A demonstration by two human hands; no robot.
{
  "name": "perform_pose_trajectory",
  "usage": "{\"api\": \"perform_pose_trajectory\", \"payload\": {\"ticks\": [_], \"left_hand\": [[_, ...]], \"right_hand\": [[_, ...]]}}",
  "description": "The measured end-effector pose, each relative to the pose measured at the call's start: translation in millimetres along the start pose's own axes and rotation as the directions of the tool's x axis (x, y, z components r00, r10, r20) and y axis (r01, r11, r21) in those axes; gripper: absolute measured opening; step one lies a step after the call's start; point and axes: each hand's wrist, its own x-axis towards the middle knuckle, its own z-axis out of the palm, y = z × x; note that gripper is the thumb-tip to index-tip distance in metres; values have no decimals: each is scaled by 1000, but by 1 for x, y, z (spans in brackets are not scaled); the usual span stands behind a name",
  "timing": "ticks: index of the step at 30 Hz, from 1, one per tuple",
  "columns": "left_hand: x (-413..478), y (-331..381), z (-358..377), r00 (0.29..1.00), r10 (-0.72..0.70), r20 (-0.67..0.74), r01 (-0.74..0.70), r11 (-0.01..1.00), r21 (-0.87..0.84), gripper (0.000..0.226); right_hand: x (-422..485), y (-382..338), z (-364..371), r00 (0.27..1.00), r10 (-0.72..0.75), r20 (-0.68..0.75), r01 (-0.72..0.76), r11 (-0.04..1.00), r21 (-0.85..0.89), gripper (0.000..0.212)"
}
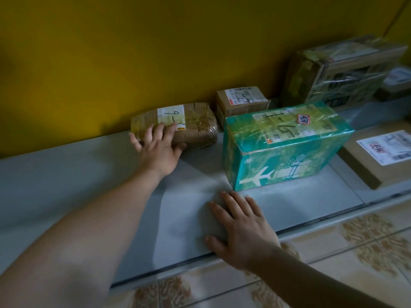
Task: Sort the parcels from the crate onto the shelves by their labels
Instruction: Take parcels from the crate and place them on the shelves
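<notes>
While shelf [66,174] is pressed by flat fingers [231,204] of right hand [242,230] | parcel [195,130] is touched by spread fingers of left hand [159,150] | box [284,152] is set just beyond right fingers

Parcels [175,125] on shelf [66,185], against wall [133,52]

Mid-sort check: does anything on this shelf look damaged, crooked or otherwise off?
Only the brown taped parcel under the left hand: its cardboard looks crumpled and its corners are rounded, unlike the square-edged green box beside it. Nothing is spilled or toppled on the shelf.
</notes>
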Motion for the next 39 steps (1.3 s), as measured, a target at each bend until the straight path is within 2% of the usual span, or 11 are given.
{"api": "perform_pose_trajectory", "payload": {"ticks": [12, 17, 21, 28, 32, 34, 37, 39], "left_hand": [[7, 2, 4, 997, -69, -27, 68, 997, -31, 50], [4, -33, 1, 989, -146, -25, 145, 989, -22, 50], [3, -58, -3, 994, -107, -5, 107, 994, -10, 50], [-5, -51, -5, 992, -126, -16, 125, 990, -58, 47], [4, -49, -16, 988, -137, 74, 143, 987, -78, 45], [4, -46, -24, 978, -140, 158, 152, 986, -71, 53], [-13, -36, -46, 938, -150, 313, 172, 984, -42, 75], [-36, -24, -66, 915, -135, 381, 169, 984, -58, 79]], "right_hand": [[-1, 0, -1, 999, 11, 32, -10, 1000, -15, 68], [0, 2, 3, 1000, 2, 2, -2, 1000, -16, 69], [0, 3, 5, 1000, -4, -8, 4, 1000, -14, 69], [1, 3, 6, 999, -7, -37, 6, 999, -32, 68], [0, 2, 5, 1000, 1, -19, -1, 1000, -28, 67], [2, 2, 2, 1000, 3, 20, -2, 1000, -31, 69], [2, 1, -12, 986, -21, 164, 13, 999, 48, 74], [-1, 0, -27, 957, -9, 291, -23, 994, 108, 80]]}}
